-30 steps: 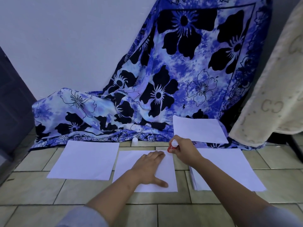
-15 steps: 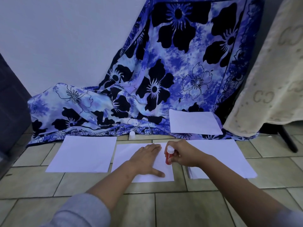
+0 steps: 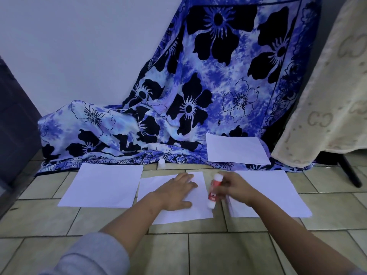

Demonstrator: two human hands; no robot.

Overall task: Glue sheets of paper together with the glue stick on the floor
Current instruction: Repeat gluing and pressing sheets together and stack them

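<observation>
A white sheet of paper (image 3: 198, 212) lies in the middle of the tiled floor. My left hand (image 3: 175, 192) lies flat on it, fingers spread, pinning it down. My right hand (image 3: 235, 187) grips a red and white glue stick (image 3: 213, 192), tilted, with its lower end touching the sheet's right edge near the front corner. A second sheet (image 3: 103, 185) lies to the left. A stack of sheets (image 3: 278, 193) lies to the right, under my right wrist. Another sheet (image 3: 236, 148) rests on the cloth behind.
The glue stick's white cap (image 3: 161, 163) stands on the floor at the edge of a blue floral cloth (image 3: 178, 108) draped against the wall. A cream blanket (image 3: 327, 86) hangs at right over a dark stand leg (image 3: 351, 173). A dark door (image 3: 14, 120) stands at left.
My right hand has drawn the glue stick down the sheet's right edge, from the far corner toward the near one. My left hand has stayed flat on the sheet.
</observation>
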